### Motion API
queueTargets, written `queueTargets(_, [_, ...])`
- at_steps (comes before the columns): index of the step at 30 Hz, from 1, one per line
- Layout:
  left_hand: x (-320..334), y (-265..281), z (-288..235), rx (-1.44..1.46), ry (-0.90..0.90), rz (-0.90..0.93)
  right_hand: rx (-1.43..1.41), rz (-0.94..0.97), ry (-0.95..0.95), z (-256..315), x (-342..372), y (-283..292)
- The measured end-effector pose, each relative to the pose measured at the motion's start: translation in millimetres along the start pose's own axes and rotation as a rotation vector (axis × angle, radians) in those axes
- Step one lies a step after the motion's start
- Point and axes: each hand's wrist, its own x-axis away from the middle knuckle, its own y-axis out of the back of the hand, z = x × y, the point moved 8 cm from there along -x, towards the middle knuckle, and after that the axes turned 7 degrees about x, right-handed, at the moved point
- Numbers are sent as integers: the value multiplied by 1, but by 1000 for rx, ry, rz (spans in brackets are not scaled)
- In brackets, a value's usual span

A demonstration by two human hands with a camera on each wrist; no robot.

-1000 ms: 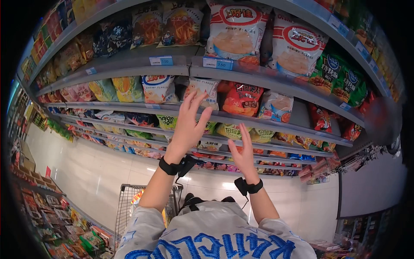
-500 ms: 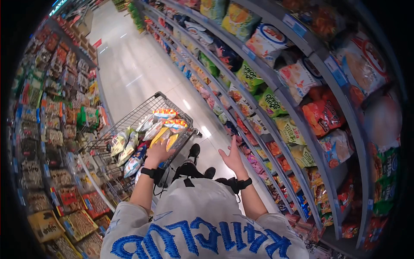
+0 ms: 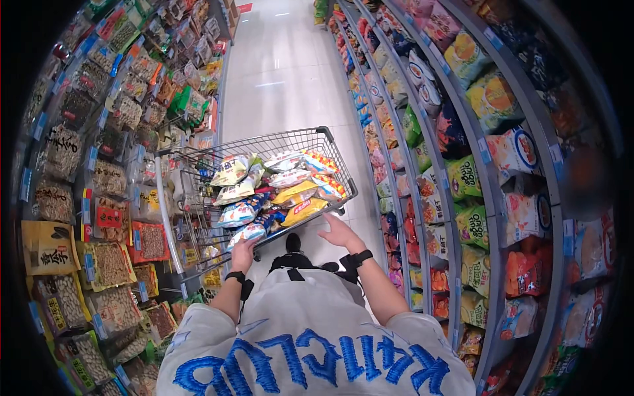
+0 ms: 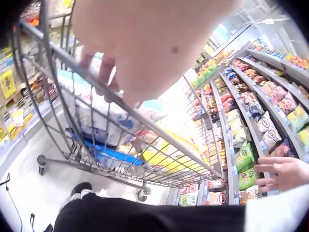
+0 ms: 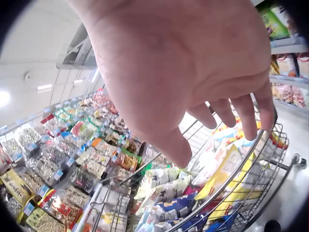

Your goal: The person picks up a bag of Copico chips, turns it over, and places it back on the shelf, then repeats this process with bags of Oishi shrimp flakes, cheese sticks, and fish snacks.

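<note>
The left hand (image 3: 242, 255) has its fingers curled over the side of the cart (image 3: 271, 136). The right hand (image 3: 339, 231), fingers spread and empty, is near it; bags (image 3: 295, 193) lie inside, beyond both hands' fingers.

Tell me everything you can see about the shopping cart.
The shopping cart is an open wire basket, seemingly metal, with dark corners, a pale bar at one end and small wheels below. It stands upright on the shiny floor between shelves, loaded with colorful snack bags. The left hand grips its rim; the right hand is open beside it, contact unclear.
</note>
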Motion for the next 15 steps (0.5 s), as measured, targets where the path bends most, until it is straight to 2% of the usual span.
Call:
queueTargets(2, [2,12,-12,210,-197,-273,9,66,41,22,-26,-11])
queueTargets(4, [5,25,-33,85,-203,-358,83,201,-9,31,-52,-31])
queueTargets(6, [5,34,-52,-25,-290,-353,122,230,-20,40,-68,-39])
queueTargets(8, [-1,27,-49,-60,-361,-370,140,268,-6,42,-80,-56])
queueTargets(11, [-12,28,-44,-1,-387,-352,199,356,4,33,-91,-82])
queueTargets(15, [-30,40,-43,-12,-420,-338,206,371,-10,32,-99,-86])
